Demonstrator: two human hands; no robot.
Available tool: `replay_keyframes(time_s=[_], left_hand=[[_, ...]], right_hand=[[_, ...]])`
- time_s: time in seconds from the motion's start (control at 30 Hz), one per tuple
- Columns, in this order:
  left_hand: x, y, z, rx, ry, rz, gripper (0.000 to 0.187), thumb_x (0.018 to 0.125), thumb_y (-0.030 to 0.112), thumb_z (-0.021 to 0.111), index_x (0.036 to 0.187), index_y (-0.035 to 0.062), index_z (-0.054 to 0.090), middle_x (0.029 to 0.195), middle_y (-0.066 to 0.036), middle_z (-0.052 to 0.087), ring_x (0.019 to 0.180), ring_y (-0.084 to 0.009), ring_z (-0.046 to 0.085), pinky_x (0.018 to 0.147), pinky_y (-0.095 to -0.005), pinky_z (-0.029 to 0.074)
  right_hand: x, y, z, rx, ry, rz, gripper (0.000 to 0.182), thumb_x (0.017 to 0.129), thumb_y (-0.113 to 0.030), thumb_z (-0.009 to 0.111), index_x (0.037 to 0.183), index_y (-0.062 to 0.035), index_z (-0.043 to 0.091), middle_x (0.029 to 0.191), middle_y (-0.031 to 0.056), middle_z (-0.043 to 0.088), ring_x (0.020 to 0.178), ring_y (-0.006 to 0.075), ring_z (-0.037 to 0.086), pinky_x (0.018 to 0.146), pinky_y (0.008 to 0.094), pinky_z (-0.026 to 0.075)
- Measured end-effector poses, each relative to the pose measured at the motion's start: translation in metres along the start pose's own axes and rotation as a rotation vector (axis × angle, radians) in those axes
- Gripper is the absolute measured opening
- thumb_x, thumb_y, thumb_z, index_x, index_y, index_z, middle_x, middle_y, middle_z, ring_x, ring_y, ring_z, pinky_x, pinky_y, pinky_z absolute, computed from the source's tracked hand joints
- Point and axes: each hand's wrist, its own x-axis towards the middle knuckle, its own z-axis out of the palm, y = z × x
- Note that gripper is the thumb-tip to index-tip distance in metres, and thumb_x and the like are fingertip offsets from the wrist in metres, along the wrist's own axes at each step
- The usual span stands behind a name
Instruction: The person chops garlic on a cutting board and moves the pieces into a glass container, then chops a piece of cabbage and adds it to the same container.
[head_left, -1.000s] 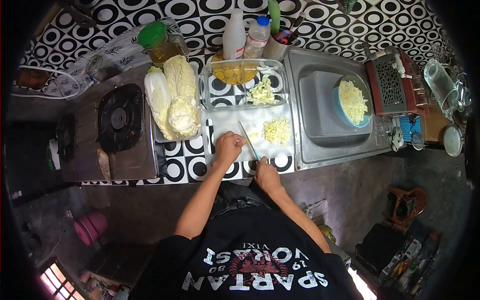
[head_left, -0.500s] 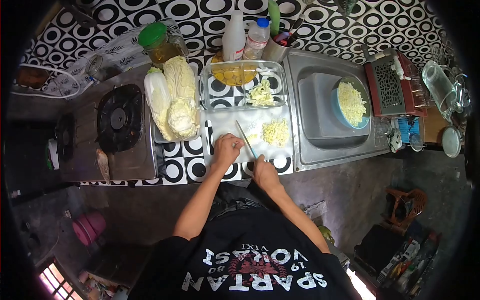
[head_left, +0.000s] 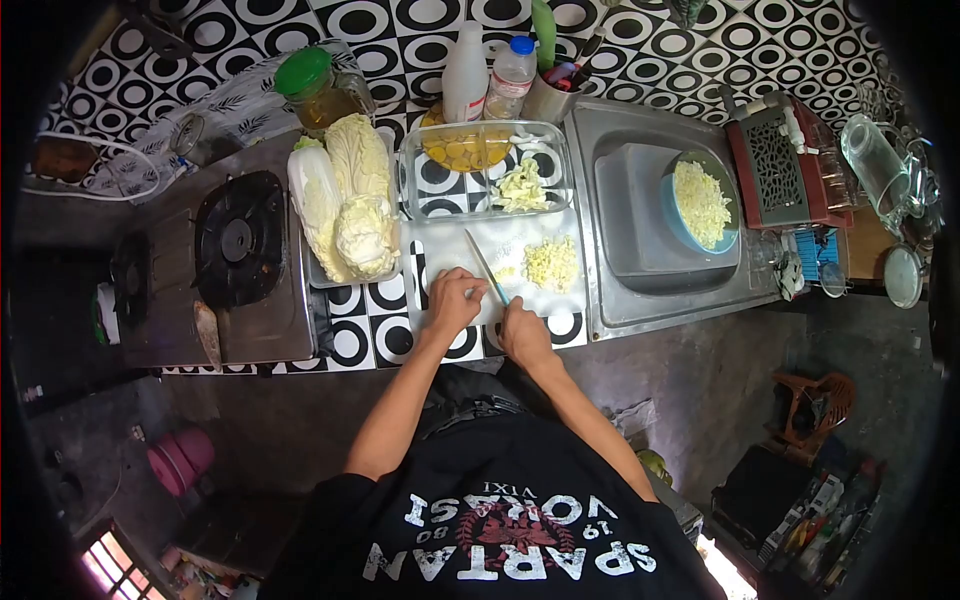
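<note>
My right hand (head_left: 525,330) is wrapped round the blue handle of a kitchen knife (head_left: 477,254), whose blade points away from me over a white cutting board (head_left: 440,238). Just left of the blade, my left hand (head_left: 455,298) has its fingers curled together on the board. What they pinch is mostly hidden; something small and pale shows at the fingertips. To the right of the knife lies a heap of finely chopped pale vegetable (head_left: 551,265), with a few small bits close to the blade.
Behind the board stands a divided glass dish (head_left: 408,185) with larger cut pieces in its right part. Whole napa cabbages (head_left: 357,160) and a cauliflower-like head fill a container at left, beside the gas stove (head_left: 170,300). A blue bowl (head_left: 684,228) of chopped vegetable sits at the sink (head_left: 615,310).
The knife and my right hand have shifted slightly away from me and to the left. My left hand stays nearly in place, its fingers still together.
</note>
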Motion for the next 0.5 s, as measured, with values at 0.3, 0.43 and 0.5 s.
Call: replay_keyframes(time_s=[0.3,0.43,0.5], left_hand=[[0.001,0.0,0.0,0.006,-0.025,-0.034,0.006,0.068,0.01,0.07,0.073,0.0124,0.072,0.075,-0.006,0.063,0.073,-0.026,0.055,0.069,-0.0354,0.045],[0.001,0.004,0.0,0.017,-0.021,-0.064,0.005,0.067,0.011,0.071,0.072,0.0119,0.071,0.073,-0.006,0.062,0.073,-0.0265,0.055,0.07,-0.036,0.045],[0.002,0.003,0.001,-0.003,-0.001,-0.097,0.005,0.066,0.011,0.072,0.071,0.0112,0.07,0.071,-0.006,0.061,0.074,-0.0271,0.056,0.07,-0.0369,0.045]], right_hand=[[-0.022,0.011,0.014,0.06,-0.054,0.08,0.025,0.084,-0.012,0.055,0.094,0.0051,0.039,0.076,0.0295,0.061,0.076,0.0471,0.06,0.068,0.0517,0.049],[-0.001,0.008,0.014,0.061,0.048,0.002,0.023,0.09,-0.016,0.046,0.091,0.006,0.04,0.07,0.0318,0.058,0.071,0.0485,0.059,0.064,0.0536,0.047],[-0.001,0.004,0.008,0.047,0.052,0.002,0.023,0.09,-0.016,0.046,0.091,0.006,0.04,0.07,0.0319,0.058,0.071,0.0487,0.059,0.065,0.0535,0.047]])
